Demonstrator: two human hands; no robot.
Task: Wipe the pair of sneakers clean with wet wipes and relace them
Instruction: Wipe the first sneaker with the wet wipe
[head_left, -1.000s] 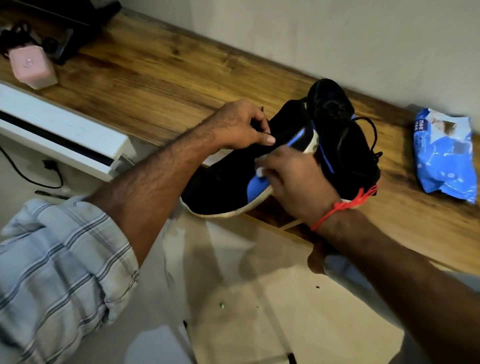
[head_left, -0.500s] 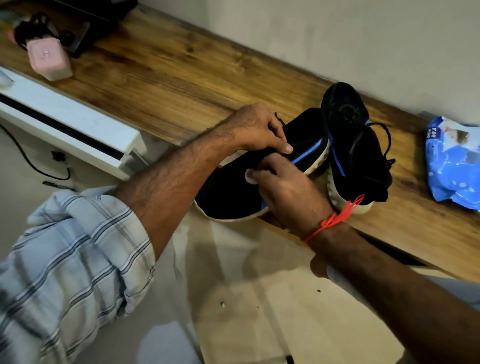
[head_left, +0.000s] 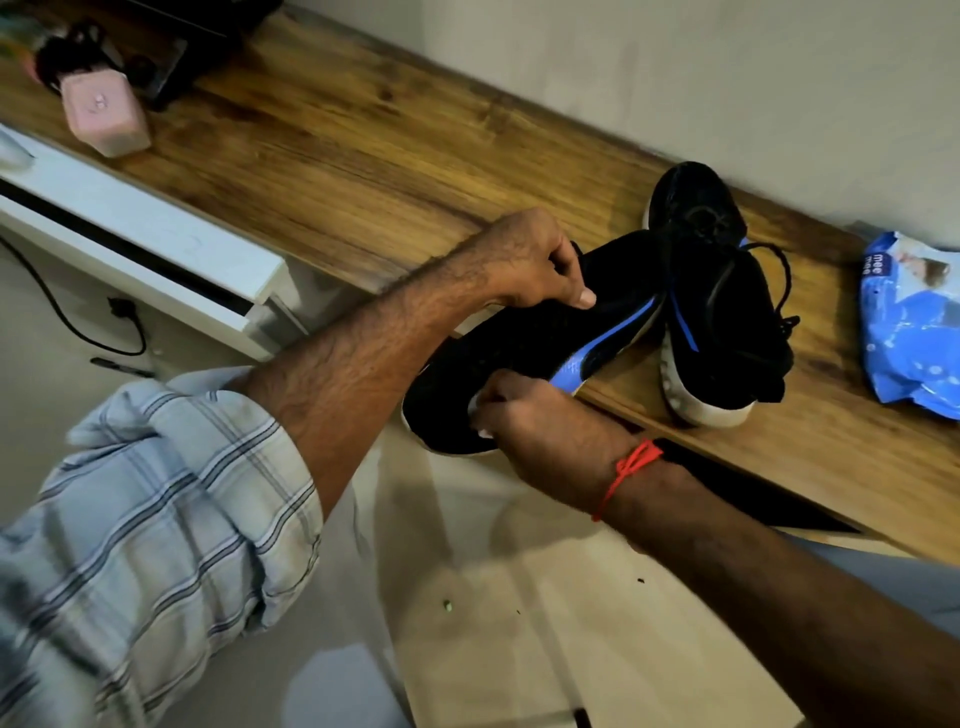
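Slid the small white wet wipe (head_left: 475, 404), pinched in right hand (head_left: 530, 421), down toward the toe of the black-and-blue cloth sneaker (head_left: 524, 348) gripped by left hand (head_left: 530, 260); more wiping left.

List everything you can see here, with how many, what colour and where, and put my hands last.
sneakers: 2, black with blue stripes; one on the shelf, one held over its front edge
wet wipe: 1, white, under the right hand
wipes pack: 1, blue, right end of the shelf
wooden shelf: 1, brown, along the wall
pink container: 1, far left of the shelf
red thread: 1, right wrist
left hand: grips the held sneaker's top
right hand: presses the wipe on its side
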